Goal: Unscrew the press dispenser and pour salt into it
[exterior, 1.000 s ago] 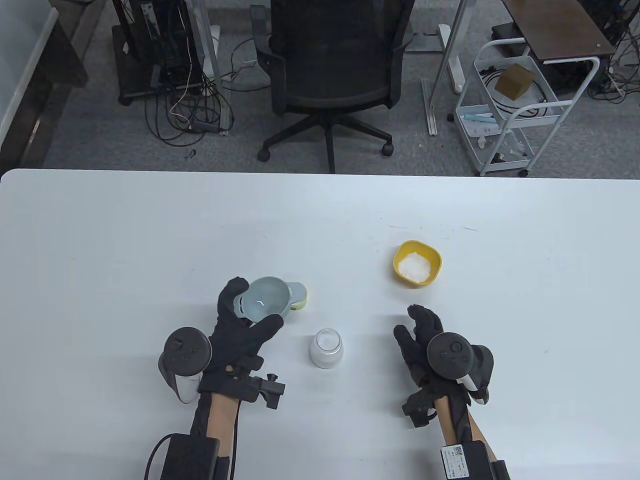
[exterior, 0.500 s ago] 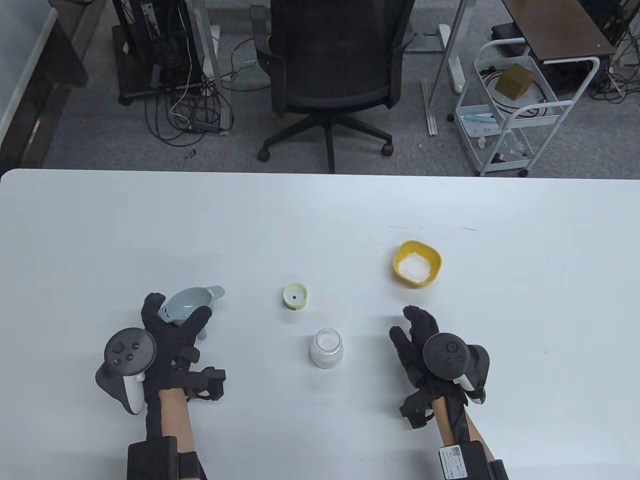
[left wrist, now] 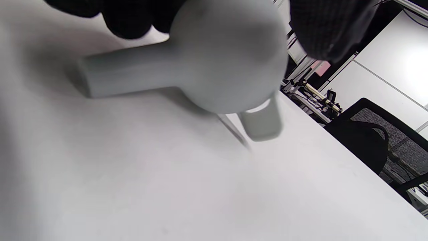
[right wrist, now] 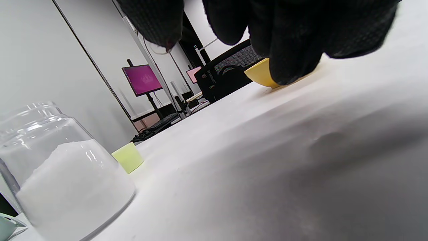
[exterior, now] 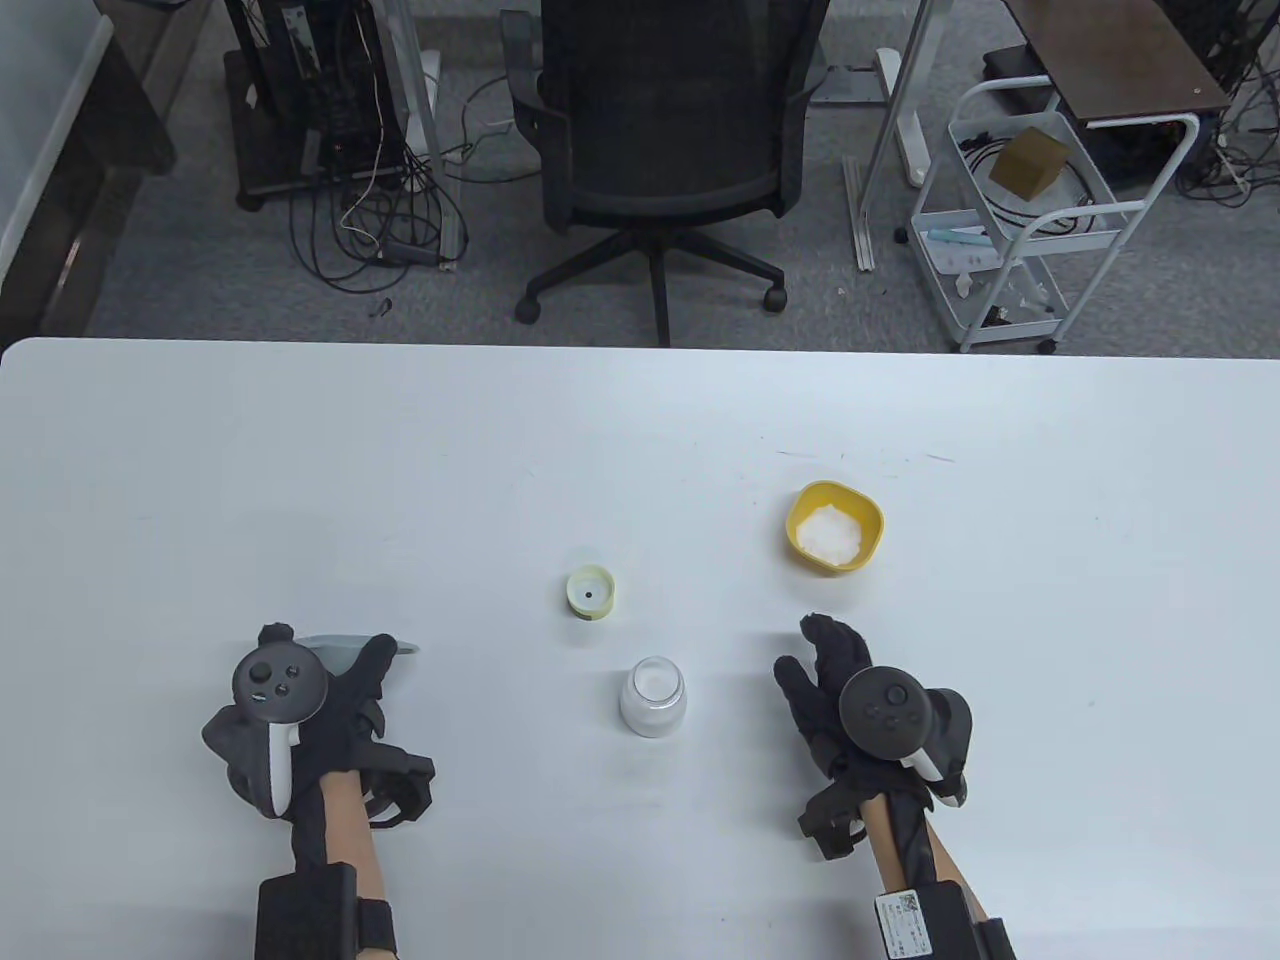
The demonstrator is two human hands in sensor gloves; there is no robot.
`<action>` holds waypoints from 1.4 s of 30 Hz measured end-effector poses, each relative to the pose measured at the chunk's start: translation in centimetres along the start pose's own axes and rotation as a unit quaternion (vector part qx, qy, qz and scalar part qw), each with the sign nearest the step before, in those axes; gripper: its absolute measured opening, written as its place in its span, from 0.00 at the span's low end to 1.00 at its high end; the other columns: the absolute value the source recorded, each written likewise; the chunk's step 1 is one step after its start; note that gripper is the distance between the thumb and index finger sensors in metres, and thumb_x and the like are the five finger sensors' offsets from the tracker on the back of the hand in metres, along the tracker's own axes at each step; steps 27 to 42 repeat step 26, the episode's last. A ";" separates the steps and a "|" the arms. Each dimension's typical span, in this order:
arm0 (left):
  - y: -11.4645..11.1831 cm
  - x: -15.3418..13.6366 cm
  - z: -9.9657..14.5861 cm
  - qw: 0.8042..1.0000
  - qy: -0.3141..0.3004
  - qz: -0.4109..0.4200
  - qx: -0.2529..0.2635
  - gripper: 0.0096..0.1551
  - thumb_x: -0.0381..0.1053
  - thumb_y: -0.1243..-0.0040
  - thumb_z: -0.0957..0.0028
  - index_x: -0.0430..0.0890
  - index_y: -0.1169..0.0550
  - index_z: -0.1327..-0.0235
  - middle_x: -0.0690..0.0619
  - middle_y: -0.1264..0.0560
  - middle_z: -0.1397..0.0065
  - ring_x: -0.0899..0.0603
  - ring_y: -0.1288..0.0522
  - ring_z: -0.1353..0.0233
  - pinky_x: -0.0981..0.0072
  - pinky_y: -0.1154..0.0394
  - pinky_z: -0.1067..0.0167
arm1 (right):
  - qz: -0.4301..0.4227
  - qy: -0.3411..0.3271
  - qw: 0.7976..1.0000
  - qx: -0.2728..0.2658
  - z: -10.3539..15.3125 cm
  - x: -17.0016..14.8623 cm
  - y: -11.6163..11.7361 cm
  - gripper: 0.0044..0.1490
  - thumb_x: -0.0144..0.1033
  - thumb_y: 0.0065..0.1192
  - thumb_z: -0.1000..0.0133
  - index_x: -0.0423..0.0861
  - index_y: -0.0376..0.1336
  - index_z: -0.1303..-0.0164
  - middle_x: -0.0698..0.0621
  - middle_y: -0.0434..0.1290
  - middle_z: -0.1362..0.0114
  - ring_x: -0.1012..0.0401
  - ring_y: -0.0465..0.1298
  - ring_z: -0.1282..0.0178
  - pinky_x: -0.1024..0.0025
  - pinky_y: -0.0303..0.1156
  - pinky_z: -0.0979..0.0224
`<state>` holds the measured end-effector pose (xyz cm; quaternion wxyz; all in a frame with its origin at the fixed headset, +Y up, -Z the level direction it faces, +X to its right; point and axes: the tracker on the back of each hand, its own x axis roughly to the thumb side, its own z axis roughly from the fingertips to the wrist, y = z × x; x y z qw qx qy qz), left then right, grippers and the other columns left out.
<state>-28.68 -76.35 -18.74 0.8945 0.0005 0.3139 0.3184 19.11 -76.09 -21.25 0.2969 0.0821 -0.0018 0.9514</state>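
Observation:
The glass dispenser jar (exterior: 653,697) stands open on the table, filled with white salt; it also shows in the right wrist view (right wrist: 63,177). Its pale yellow press cap (exterior: 589,591) lies apart, just behind the jar. A yellow bowl (exterior: 835,527) holds more salt. My left hand (exterior: 328,647) grips a grey funnel (exterior: 345,652) at the front left, low over the table. In the left wrist view the funnel (left wrist: 227,60) lies on its side, spout pointing left. My right hand (exterior: 805,650) is open and empty, resting right of the jar.
The white table (exterior: 400,450) stretches far behind the objects. An office chair (exterior: 665,130) and a wire cart (exterior: 1030,220) stand beyond its far edge. The cap (right wrist: 128,157) and the bowl (right wrist: 259,75) also show in the right wrist view.
My left hand has carried the funnel from beside the cap leftward and toward me, lowering it and turning it on its side. The right hand has barely moved.

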 end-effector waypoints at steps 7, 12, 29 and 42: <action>-0.6 6.5 4.8 0.968 -0.196 -0.143 0.061 0.66 0.69 0.41 0.42 0.32 0.53 0.07 0.15 0.49 0.14 0.09 0.46 0.22 0.15 0.43 0.35 | 0.082 -0.055 0.995 -0.016 0.2 2.0 -0.1 0.45 0.41 0.51 0.29 0.22 0.48 0.15 0.19 0.54 0.18 0.23 0.60 0.26 0.21 0.60 0.34; -5.0 10.0 9.2 0.901 -0.341 -0.269 -0.002 0.62 0.68 0.43 0.42 0.37 0.51 0.06 0.19 0.46 0.12 0.12 0.43 0.19 0.16 0.41 0.33 | 0.191 -0.111 0.975 -0.010 0.7 4.0 0.8 0.47 0.44 0.51 0.29 0.23 0.47 0.14 0.20 0.53 0.17 0.22 0.56 0.24 0.19 0.57 0.34; -7.2 9.4 9.3 0.876 -0.355 -0.326 -0.003 0.61 0.68 0.43 0.43 0.37 0.50 0.07 0.22 0.45 0.12 0.14 0.42 0.19 0.17 0.40 0.33 | 0.242 -0.111 0.963 0.038 0.6 4.0 2.5 0.46 0.43 0.51 0.29 0.24 0.47 0.14 0.19 0.54 0.17 0.22 0.56 0.24 0.20 0.58 0.34; -7.2 9.4 9.3 0.876 -0.355 -0.326 -0.003 0.61 0.68 0.43 0.43 0.37 0.50 0.07 0.22 0.45 0.12 0.14 0.42 0.19 0.17 0.40 0.33 | 0.242 -0.111 0.963 0.038 0.6 4.0 2.5 0.46 0.43 0.51 0.29 0.24 0.47 0.14 0.19 0.54 0.17 0.22 0.56 0.24 0.20 0.58 0.34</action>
